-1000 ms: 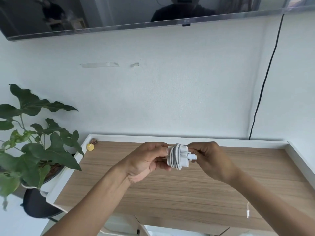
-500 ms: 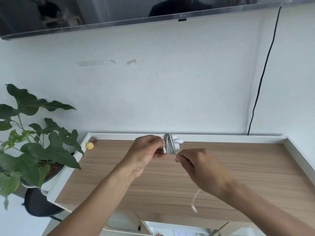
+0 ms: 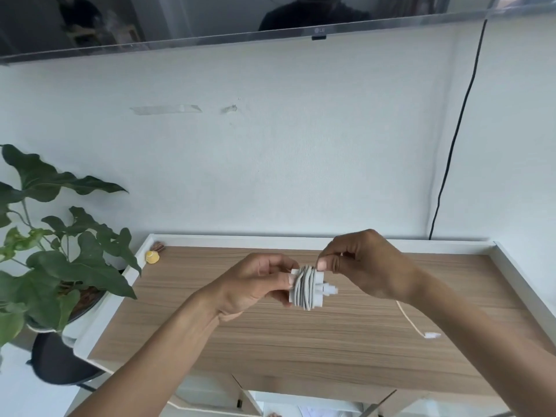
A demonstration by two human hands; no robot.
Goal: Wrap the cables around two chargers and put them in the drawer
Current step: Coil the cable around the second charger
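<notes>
Two hands meet above the middle of the wooden surface. Our left hand grips the white charger by its left side, fingers closed on the block, holding it in the air clear of the wood. The white cable lies in many turns around the charger's body, and a short white plug end pokes out to the right of the coil. Our right hand is pinched shut on the cable just at the charger's upper right edge, thumb and forefinger together. From under that hand a loose tail of cable hangs down and to the right, ending in a small white connector over the right part of the surface. At the far left corner of the surface sits a small yellow object. A potted plant stands off the left edge. Below the near edge we see an opening, contents unclear.
</notes>
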